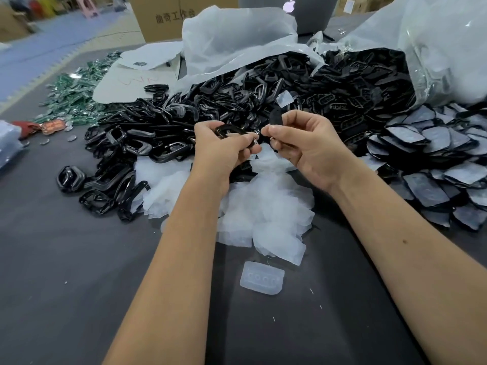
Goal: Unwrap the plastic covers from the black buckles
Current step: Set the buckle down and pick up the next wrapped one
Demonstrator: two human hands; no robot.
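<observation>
A glossy black buckle [228,129], a rounded rectangular frame of hard plastic, is held above the dark grey cloth of the table [79,285]. The left hand [220,147] grips it with curled fingers around its lower side. The right hand [307,143] is just beside, its thumb and forefinger pinched together on something small at the buckle's right end; whether this is a thin piece of cover or a small clip, I cannot tell.

Under the hands lies a heap of empty plastic covers [263,212], soft, milky and half transparent, wrinkled like thin pouches. One more cover [262,277] lies alone nearer to the person, flat, with a row of small round bumps.

Behind the hands a large pile of shiny bare buckles [163,122] spreads to the left. To the right, wrapped pieces [434,159] lie overlapped, dull grey under their film. A big translucent bag [434,48] is open at the back right, with dark parts spilling out. Green small packets [76,98] are at far left, and a cardboard box [168,17] stands behind
</observation>
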